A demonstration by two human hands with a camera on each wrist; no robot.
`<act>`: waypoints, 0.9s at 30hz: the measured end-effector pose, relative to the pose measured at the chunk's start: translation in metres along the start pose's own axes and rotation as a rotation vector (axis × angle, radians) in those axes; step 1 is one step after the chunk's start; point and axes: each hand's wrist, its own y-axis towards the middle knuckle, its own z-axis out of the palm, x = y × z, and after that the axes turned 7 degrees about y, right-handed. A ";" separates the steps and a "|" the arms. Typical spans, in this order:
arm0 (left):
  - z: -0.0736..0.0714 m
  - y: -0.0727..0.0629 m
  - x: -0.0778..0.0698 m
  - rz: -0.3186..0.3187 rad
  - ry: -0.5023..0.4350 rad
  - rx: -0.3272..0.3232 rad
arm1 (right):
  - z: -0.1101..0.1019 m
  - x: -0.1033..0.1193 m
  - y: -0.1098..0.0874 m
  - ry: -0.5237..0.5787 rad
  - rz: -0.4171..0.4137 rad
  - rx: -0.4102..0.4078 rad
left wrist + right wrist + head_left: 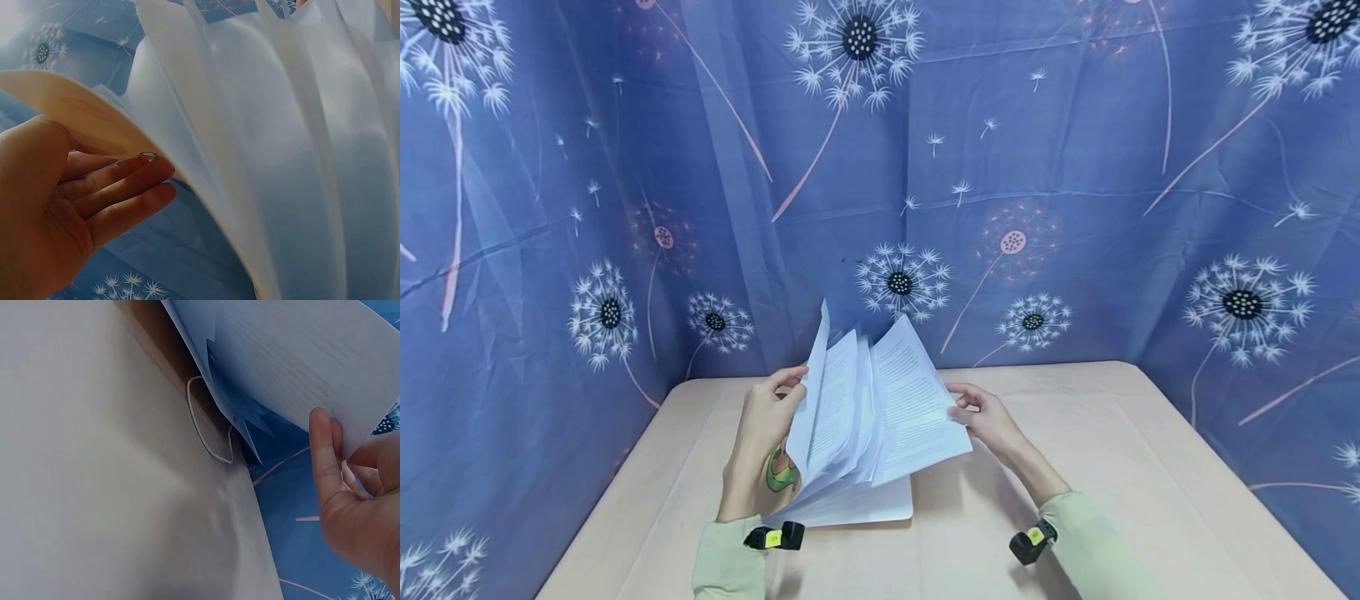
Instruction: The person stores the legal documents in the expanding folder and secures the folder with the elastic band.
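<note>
A folder with pages [842, 417] stands fanned open over the table, several printed sheets and translucent leaves spreading between its sides. My left hand [769, 417] pinches the upright cover [87, 115] at its left edge; that cover is cream outside, with a green and orange picture [781, 475] low on it. On the other side my right hand [988, 421] pinches the outer edge of a printed page [917, 400] between thumb and fingers, holding it raised. Below, a white flat part [865, 507] of the folder lies on the table. A thin pale loop [191, 415] hangs by the folder in the right wrist view.
The pale table [1075, 467] extends on both sides of the folder. A blue curtain [962, 283] with dandelion prints closes off the back and sides. Black bands with yellow labels [773, 538] sit on both wrists, over light green sleeves [1101, 550].
</note>
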 end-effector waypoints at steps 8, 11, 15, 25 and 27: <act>0.000 -0.001 0.000 0.002 -0.022 0.008 | 0.007 -0.003 0.000 0.011 0.003 0.013; 0.000 -0.001 0.000 0.006 -0.017 0.007 | 0.009 -0.004 0.000 0.019 -0.001 0.023; 0.000 -0.001 0.001 0.012 -0.015 0.001 | 0.012 -0.006 0.001 0.029 -0.006 0.036; -0.001 -0.001 -0.001 0.001 -0.029 0.006 | 0.023 -0.016 0.005 0.023 -0.032 0.059; -0.001 -0.001 -0.001 -0.002 -0.038 0.012 | 0.025 -0.018 0.005 0.011 -0.038 0.065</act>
